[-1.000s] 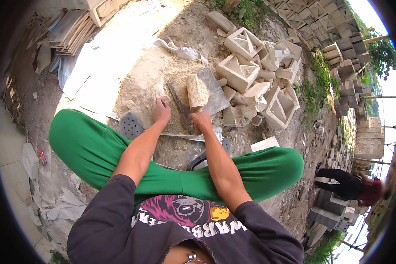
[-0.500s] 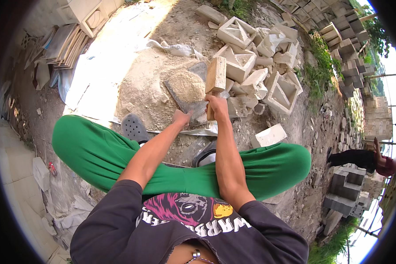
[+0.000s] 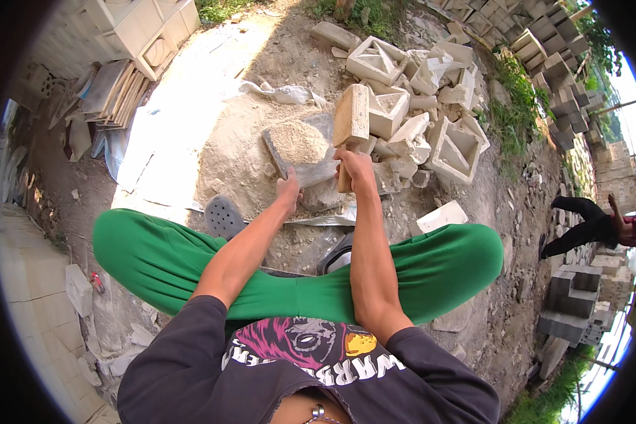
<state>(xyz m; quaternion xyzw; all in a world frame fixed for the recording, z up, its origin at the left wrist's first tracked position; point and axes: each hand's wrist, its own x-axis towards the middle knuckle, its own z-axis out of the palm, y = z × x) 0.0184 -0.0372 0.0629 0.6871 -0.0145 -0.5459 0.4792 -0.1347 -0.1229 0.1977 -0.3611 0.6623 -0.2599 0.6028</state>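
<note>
Now 1 wooden mallet [image 3: 351, 116] gripped by right hand [image 3: 353, 169]; left hand [image 3: 288, 189] holds 1 sand-heaped tray [image 3: 318, 169].

Landmark: grey mould tray [image 3: 304, 152], heaped with sand.
- Left of tray: open sand slope, passable.
- Right of tray: wooden mallet [image 3: 351, 124] upright in right hand [image 3: 355, 169], touching the tray's right edge; blocks that side.
- Behind and right: pile of cast blocks [image 3: 417, 113], tightly packed.
- Near edge: left hand [image 3: 288, 189] on it; green-trousered knees [image 3: 191, 261] close the approach.
</note>
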